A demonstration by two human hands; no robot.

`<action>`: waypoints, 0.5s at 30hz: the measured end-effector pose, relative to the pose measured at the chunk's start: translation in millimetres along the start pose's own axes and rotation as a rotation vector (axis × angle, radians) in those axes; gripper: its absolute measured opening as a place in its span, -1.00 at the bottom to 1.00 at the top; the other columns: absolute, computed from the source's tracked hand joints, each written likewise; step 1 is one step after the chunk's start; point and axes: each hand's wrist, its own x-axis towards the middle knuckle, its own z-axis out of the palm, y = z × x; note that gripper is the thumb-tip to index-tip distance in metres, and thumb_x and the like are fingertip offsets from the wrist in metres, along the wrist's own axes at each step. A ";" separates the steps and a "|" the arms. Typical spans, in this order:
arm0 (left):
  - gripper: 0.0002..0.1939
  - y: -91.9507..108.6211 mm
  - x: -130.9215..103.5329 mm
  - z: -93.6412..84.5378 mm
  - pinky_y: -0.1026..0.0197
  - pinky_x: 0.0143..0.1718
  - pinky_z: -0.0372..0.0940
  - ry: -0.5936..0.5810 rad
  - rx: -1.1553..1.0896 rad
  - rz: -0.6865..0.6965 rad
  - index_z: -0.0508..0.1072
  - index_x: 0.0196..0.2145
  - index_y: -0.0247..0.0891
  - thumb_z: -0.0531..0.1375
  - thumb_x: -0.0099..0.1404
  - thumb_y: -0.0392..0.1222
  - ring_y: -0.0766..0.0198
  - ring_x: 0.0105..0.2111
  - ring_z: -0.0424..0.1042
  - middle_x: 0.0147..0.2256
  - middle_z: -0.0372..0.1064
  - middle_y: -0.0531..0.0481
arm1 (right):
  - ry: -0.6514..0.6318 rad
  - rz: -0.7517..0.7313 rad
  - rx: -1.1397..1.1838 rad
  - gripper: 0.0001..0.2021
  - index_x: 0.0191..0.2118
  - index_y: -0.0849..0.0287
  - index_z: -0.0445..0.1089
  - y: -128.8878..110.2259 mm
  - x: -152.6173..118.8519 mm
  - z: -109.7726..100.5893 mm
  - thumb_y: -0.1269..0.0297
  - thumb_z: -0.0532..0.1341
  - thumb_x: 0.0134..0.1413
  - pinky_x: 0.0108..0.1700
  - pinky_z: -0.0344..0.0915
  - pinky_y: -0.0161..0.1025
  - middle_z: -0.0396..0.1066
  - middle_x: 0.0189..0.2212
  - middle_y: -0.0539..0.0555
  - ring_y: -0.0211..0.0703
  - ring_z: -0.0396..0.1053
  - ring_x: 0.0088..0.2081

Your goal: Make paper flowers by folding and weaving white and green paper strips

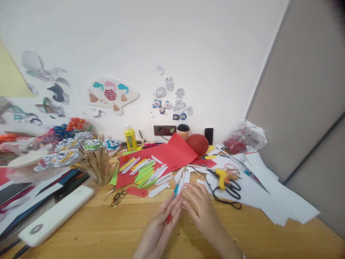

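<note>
Toward the near edge of the tabletop [113, 230], your half-curled left hand [165, 217] holds a small red piece [169, 219], material unclear; your right hand [198, 203] meets its fingertips, grip hidden. Narrow white paper strips [185, 177] lie just beyond.

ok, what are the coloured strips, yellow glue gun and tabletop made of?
Coloured strips: likely paper, matte; thin, flat, straight-edged.
Yellow glue gun: probably moulded plastic, smooth; even colour, rounded body.
Tabletop: wood or wood-look laminate, slight sheen; grain shows, can't tell which.

The left forearm [153, 240] and right forearm [222, 235] are bare.
</note>
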 end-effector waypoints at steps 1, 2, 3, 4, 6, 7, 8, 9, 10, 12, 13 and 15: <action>-0.53 -1.9 1.7 -2.6 0.15 0.14 -0.04 0.019 -0.006 0.032 0.23 0.05 -0.30 0.07 0.15 -0.38 0.19 0.08 0.16 0.05 0.22 -0.17 | 0.031 0.018 0.039 -0.76 -0.09 0.12 0.28 -2.6 -3.2 1.8 0.33 0.06 0.10 -0.07 0.17 -0.10 0.32 -0.14 0.12 -0.09 0.21 -0.10; -0.50 -4.9 3.3 -4.1 0.15 0.13 -0.04 0.040 -0.019 0.053 0.19 0.08 -0.27 0.06 0.16 -0.37 0.20 0.08 0.16 0.05 0.23 -0.16 | 0.044 0.031 0.078 -0.79 -0.13 0.12 0.29 -6.4 -6.8 5.1 0.32 0.08 0.08 -0.12 0.20 -0.13 0.33 -0.20 0.10 -0.10 0.23 -0.15; -0.49 -8.8 4.6 -4.5 0.15 0.13 -0.04 0.057 -0.039 0.063 0.17 0.10 -0.24 0.06 0.17 -0.35 0.20 0.08 0.16 0.04 0.24 -0.15 | 0.038 0.032 0.114 -0.78 -0.14 0.12 0.29 -10.9 -10.5 9.7 0.32 0.12 0.05 -0.16 0.22 -0.16 0.32 -0.24 0.09 -0.11 0.24 -0.19; -0.50 -13.2 5.4 -3.8 0.15 0.12 -0.03 0.069 -0.066 0.065 0.16 0.10 -0.22 0.06 0.18 -0.31 0.19 0.07 0.18 0.01 0.27 -0.14 | 0.016 0.023 0.145 -0.78 -0.15 0.11 0.29 -15.3 -14.0 15.0 0.33 0.15 0.01 -0.20 0.23 -0.19 0.31 -0.27 0.08 -0.11 0.25 -0.21; -0.53 -21.7 5.5 0.0 0.11 0.11 -0.03 0.043 -0.126 0.058 0.16 0.11 -0.24 0.03 0.22 -0.21 0.15 0.06 0.18 -0.03 0.32 -0.17 | 0.014 0.022 0.171 -0.85 -0.24 0.13 0.30 -22.2 -19.3 25.0 0.43 0.12 0.01 -0.22 0.21 -0.22 0.32 -0.32 0.06 -0.13 0.25 -0.25; -0.52 -25.0 4.9 2.4 0.08 0.10 -0.02 0.013 -0.152 0.060 0.16 0.11 -0.24 0.03 0.23 -0.15 0.13 0.04 0.20 -0.04 0.33 -0.19 | 0.026 0.046 0.180 -0.89 -0.32 0.15 0.30 -24.1 -20.7 28.5 0.47 0.09 0.02 -0.24 0.20 -0.24 0.31 -0.38 0.04 -0.15 0.26 -0.29; -0.50 -27.5 4.3 4.5 0.06 0.09 -0.01 -0.017 -0.168 0.064 0.14 0.11 -0.25 0.02 0.23 -0.09 0.12 0.03 0.21 -0.04 0.32 -0.20 | 0.023 0.081 0.188 -0.88 -0.38 0.15 0.28 -24.9 -21.3 30.5 0.49 0.07 0.03 -0.27 0.19 -0.26 0.31 -0.42 0.03 -0.17 0.26 -0.32; -0.47 -29.1 3.9 5.9 0.05 0.09 0.00 -0.041 -0.177 0.067 0.12 0.12 -0.24 0.03 0.22 -0.03 0.11 0.02 0.23 -0.04 0.32 -0.20 | 0.006 0.118 0.201 -0.87 -0.42 0.16 0.27 -24.8 -21.1 31.2 0.51 0.06 0.02 -0.29 0.19 -0.28 0.31 -0.43 0.02 -0.18 0.26 -0.33; -0.42 -30.0 4.0 6.2 0.04 0.08 0.00 -0.057 -0.175 0.066 0.09 0.14 -0.22 0.05 0.20 0.02 0.11 0.01 0.24 -0.03 0.31 -0.20 | -0.028 0.155 0.213 -0.87 -0.43 0.16 0.25 -24.3 -20.4 30.9 0.52 0.06 0.02 -0.30 0.18 -0.30 0.30 -0.44 0.01 -0.20 0.27 -0.34; -0.29 -29.9 6.2 2.6 0.05 0.07 0.02 -0.057 -0.138 0.051 0.02 0.16 -0.16 0.10 0.11 0.12 0.10 0.01 0.24 -0.02 0.30 -0.17 | -0.118 0.206 0.231 -0.87 -0.42 0.16 0.25 -22.2 -18.2 29.7 0.53 0.07 -0.01 -0.31 0.18 -0.32 0.32 -0.42 0.00 -0.21 0.28 -0.34; -0.23 -29.0 8.1 -1.5 0.06 0.06 0.02 -0.046 -0.103 0.037 -0.02 0.17 -0.13 0.12 0.06 0.16 0.10 0.01 0.24 -0.02 0.29 -0.16 | -0.158 0.215 0.235 -0.87 -0.41 0.16 0.25 -20.8 -17.1 29.9 0.54 0.07 -0.02 -0.31 0.19 -0.33 0.32 -0.42 0.00 -0.21 0.28 -0.34; -0.14 -24.6 12.1 -13.1 0.06 0.05 0.04 -0.017 0.000 0.001 -0.05 0.17 -0.09 0.13 -0.02 0.24 0.10 0.00 0.25 -0.03 0.31 -0.15 | -0.212 0.204 0.224 -0.85 -0.42 0.17 0.25 -15.8 -15.2 32.1 0.55 0.05 -0.04 -0.32 0.19 -0.34 0.33 -0.44 0.00 -0.22 0.29 -0.37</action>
